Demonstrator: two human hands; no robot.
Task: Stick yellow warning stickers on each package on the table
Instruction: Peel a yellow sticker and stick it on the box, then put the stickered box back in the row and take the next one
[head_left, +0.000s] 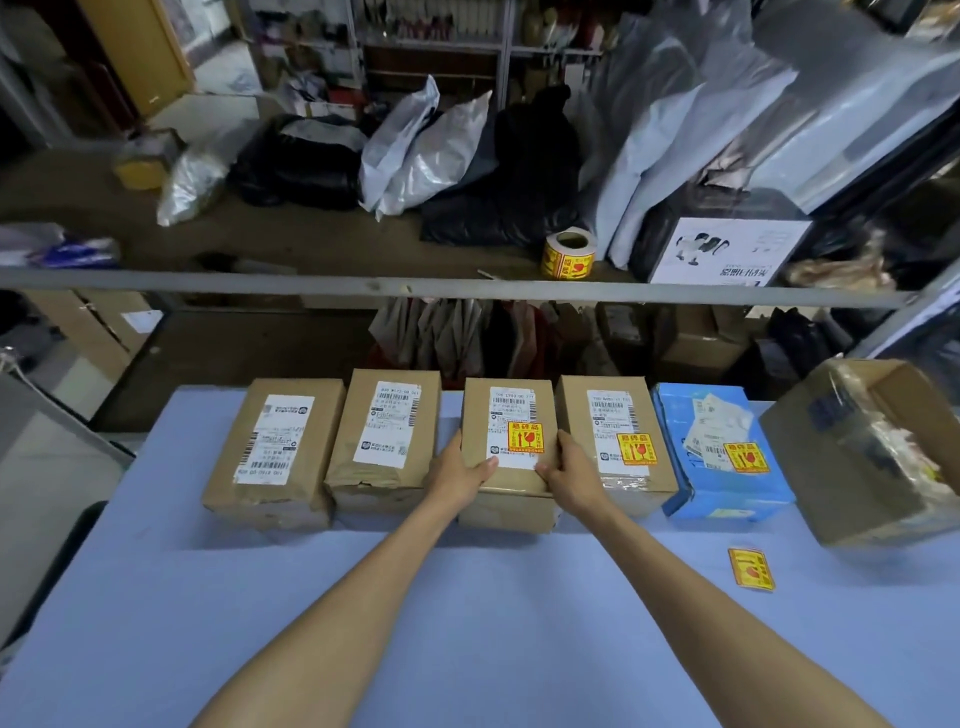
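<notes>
1. The left hand (462, 475) grips the middle box's (475, 415) left side, thumb on top.
2. A yellow sticker (525, 437) sits on that box.
3. The right hand (569, 478) grips its right side, thumb on top.
4. A loose sticker (751, 569) lies on the tabletop (467, 623), well right of that box.

Honestly all you got of the person was two arms: the left arm (332, 613) showed in the lower middle of the frame and the right arm (701, 597) in the lower right, both bare skin from the bottom edge up to the wrists. The left hand (460, 475) and right hand (569, 478) were bare as well, mid-frame, and the forearms looked fairly slim.
</notes>
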